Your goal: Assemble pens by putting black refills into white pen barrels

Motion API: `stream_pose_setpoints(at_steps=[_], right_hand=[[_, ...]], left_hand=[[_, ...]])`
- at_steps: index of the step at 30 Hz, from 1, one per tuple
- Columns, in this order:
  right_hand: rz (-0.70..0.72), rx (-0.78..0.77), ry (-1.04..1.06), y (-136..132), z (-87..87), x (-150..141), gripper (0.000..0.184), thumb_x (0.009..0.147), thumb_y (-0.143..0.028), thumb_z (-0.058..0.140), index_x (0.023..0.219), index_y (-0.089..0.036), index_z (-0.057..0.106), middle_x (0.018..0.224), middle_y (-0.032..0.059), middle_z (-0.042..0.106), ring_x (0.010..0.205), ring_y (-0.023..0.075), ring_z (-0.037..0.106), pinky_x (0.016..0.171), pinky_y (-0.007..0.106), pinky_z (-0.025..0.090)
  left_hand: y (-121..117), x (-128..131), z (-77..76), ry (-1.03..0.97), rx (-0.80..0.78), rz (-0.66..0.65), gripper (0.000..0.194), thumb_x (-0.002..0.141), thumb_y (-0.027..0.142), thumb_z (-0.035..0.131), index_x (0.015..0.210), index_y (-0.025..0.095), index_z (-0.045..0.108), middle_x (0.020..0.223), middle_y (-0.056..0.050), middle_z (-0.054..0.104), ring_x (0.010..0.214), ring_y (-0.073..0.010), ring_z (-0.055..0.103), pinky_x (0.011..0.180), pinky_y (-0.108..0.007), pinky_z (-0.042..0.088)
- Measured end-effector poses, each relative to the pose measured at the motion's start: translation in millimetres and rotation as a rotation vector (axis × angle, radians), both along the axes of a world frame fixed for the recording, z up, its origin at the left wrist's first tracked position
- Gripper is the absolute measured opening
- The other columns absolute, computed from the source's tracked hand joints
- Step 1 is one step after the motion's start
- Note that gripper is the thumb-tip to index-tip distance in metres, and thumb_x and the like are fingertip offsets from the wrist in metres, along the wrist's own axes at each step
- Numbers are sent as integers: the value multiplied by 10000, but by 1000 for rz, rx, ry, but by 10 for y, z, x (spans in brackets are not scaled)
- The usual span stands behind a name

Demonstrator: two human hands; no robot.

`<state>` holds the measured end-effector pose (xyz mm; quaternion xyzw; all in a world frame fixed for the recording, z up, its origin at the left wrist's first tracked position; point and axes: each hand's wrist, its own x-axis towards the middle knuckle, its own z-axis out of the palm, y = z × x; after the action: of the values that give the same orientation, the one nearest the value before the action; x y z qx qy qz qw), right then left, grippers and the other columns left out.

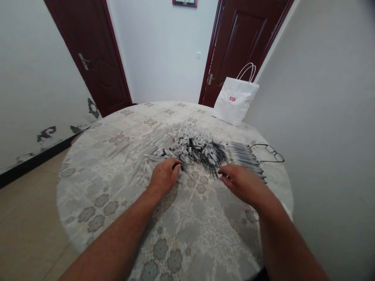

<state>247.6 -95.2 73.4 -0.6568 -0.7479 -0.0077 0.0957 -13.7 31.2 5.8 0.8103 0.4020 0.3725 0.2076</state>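
A heap of pen parts lies across the middle of the table: clear-white pen barrels [146, 166], short white pieces, and thin dark pen refills [215, 156] at its right side. My left hand [165, 173] is at the heap's front edge, thumb and forefinger pinched together. A thin dark piece shows by those fingertips, but I cannot tell if it is held. My right hand [241, 181] is just in front of the refill ends, its thumb and forefinger slightly apart. Behind that hand, a row of assembled-looking pens [244, 156] lies side by side.
Folded-out eyeglasses [274, 153] rest right of the pen row. A white paper bag [236, 99] with handles stands at the table's back right. The round table has a patterned cloth [187, 242]. Walls and two dark red doors [90, 50] surround it.
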Motion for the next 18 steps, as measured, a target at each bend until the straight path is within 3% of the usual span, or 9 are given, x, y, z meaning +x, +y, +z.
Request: stream_pose_setpoints(at_steps=[4,8,12,18], right_hand=[[-20,-59,-117,309,-195,-552,125,902,-295,618,977,-231,695,933,77,730,836,224,682,692,297,452],[-66,-46,-140,492,-438,-885,241,921,-412,592,978,-187,657,952,112,711,864,237,679,695,299,460],[-136,-45,-138,525,-588,-985,208,950,-349,527,971,-171,633,973,112,694,894,231,674,707,287,452],[-131,-51,-106,515,-713,-871,190,967,-300,481,954,-161,610,976,113,684,891,224,666,752,293,431]], left_hand=[[-19,-4,8,-77,-16,-4,209,897,270,565,973,239,758,962,-81,749,933,-266,672,899,-363,466],[-29,-5,5,-165,-39,-18,180,878,249,595,949,245,761,926,-76,745,895,-256,666,884,-355,464],[-42,8,5,-122,-23,-18,190,895,237,571,977,232,743,954,-73,742,914,-244,665,880,-347,467],[-82,6,68,25,0,-15,228,936,231,506,1023,184,711,1006,-79,739,963,-226,669,901,-337,474]])
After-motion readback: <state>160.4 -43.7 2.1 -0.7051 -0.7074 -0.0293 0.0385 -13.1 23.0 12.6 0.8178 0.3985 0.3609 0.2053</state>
